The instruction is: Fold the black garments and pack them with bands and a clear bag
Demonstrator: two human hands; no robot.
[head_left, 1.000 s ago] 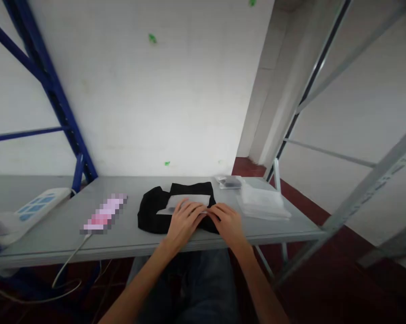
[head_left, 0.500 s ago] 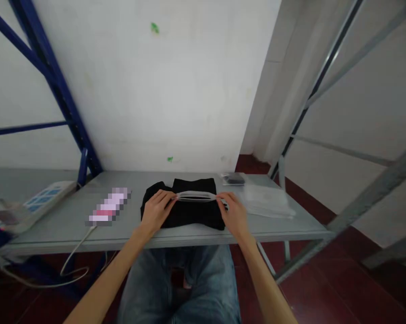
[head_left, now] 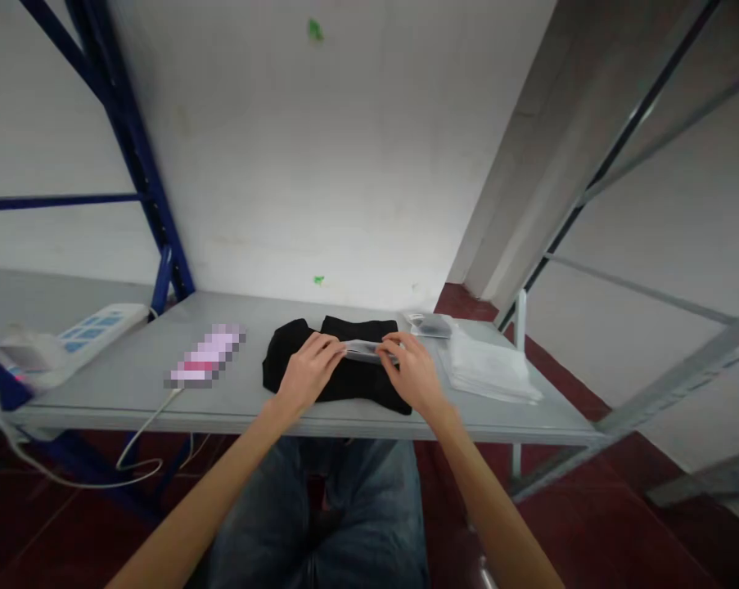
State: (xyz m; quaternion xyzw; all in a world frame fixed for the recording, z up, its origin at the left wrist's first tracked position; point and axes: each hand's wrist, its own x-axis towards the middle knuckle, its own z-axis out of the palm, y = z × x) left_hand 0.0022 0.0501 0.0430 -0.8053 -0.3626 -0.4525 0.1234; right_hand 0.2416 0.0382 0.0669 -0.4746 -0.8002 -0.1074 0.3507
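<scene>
A folded black garment (head_left: 344, 380) lies on the grey table (head_left: 129, 393) in front of me. Across its top runs a narrow clear plastic strip or bag edge (head_left: 362, 350). My left hand (head_left: 308, 372) pinches the strip's left end and rests on the cloth. My right hand (head_left: 409, 370) pinches the strip's right end. The two hands sit close together over the middle of the garment.
A stack of clear plastic bags (head_left: 488, 368) lies to the right, with a small dark packet (head_left: 430, 325) behind it. A blurred pink object (head_left: 206, 356) with a white cable and a white power strip (head_left: 87, 331) sit to the left. Metal rack posts stand on both sides.
My hands went apart along the plastic strip, then came back toward each other over the garment. The view shifted slightly to the right and up.
</scene>
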